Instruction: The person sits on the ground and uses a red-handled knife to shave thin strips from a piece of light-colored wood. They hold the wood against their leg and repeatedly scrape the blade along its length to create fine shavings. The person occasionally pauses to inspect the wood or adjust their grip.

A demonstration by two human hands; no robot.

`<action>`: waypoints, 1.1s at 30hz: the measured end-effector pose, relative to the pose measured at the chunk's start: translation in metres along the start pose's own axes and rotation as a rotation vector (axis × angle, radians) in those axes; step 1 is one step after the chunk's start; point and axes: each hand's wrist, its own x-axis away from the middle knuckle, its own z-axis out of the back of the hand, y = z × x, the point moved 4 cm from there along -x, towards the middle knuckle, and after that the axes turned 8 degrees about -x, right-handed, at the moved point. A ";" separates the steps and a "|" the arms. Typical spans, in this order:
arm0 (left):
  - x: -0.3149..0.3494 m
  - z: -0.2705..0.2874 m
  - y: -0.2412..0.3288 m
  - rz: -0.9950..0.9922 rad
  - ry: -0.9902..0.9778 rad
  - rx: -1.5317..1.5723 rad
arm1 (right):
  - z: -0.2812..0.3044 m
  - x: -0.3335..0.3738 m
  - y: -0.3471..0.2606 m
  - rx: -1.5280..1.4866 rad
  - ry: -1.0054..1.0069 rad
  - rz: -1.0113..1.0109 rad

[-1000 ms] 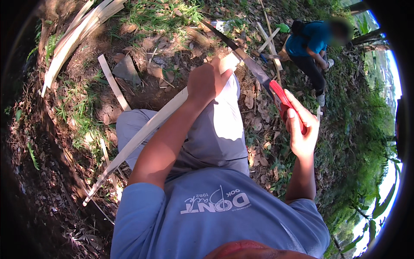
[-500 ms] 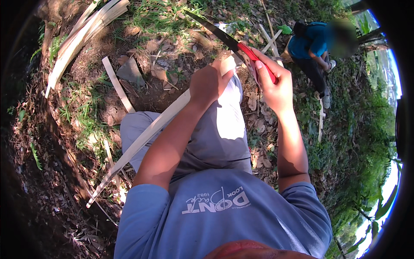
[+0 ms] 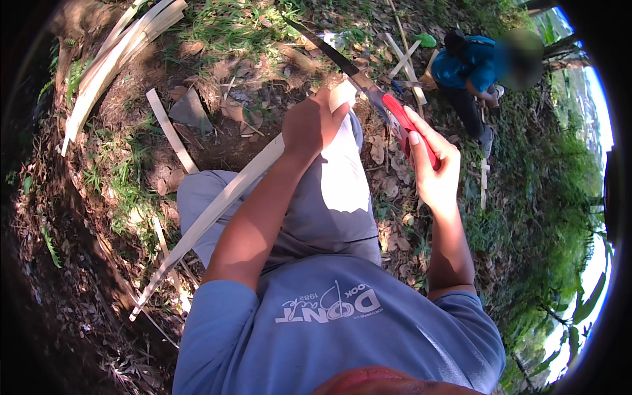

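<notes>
My left hand (image 3: 308, 124) is closed round a long pale wooden strip (image 3: 227, 195) near its far end. The strip slants from beyond my fist down to the lower left, passing over my knee and under my forearm. My right hand (image 3: 434, 161) grips the red handle of a pruning saw (image 3: 332, 56), with the thumb laid along the handle. The dark, slightly curved blade points to the upper left. It crosses just beyond the sunlit end of the strip; whether it touches the wood, I cannot tell.
A bundle of pale strips (image 3: 115, 69) lies at the upper left. Nearer sit a single strip (image 3: 171, 130) and a flat grey stone (image 3: 191, 110). At the upper right another person (image 3: 464, 66) in a blue top bends beside crossed wooden pieces (image 3: 409, 66). Leaves and grass cover the ground.
My right hand has drawn the saw back toward the lower right, away from my left hand. My left hand, still on the strip, has shifted only slightly left.
</notes>
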 end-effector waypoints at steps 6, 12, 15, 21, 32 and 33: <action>0.000 0.002 0.002 -0.016 0.010 -0.044 | 0.036 0.038 -0.009 0.100 0.009 0.078; -0.001 0.001 0.004 0.019 -0.029 -0.024 | 0.053 0.051 -0.011 -0.039 0.043 0.148; -0.004 -0.002 0.000 0.005 -0.004 -0.034 | 0.039 0.031 -0.012 -0.027 -0.005 0.247; -0.001 0.002 0.005 -0.057 0.043 -0.071 | -0.016 -0.016 0.032 -0.299 0.065 0.158; -0.002 -0.003 -0.004 -0.078 0.121 -0.055 | -0.060 -0.073 0.051 -0.255 0.127 0.348; -0.002 -0.003 -0.004 -0.076 0.120 -0.063 | -0.061 -0.074 0.055 -0.273 0.120 0.345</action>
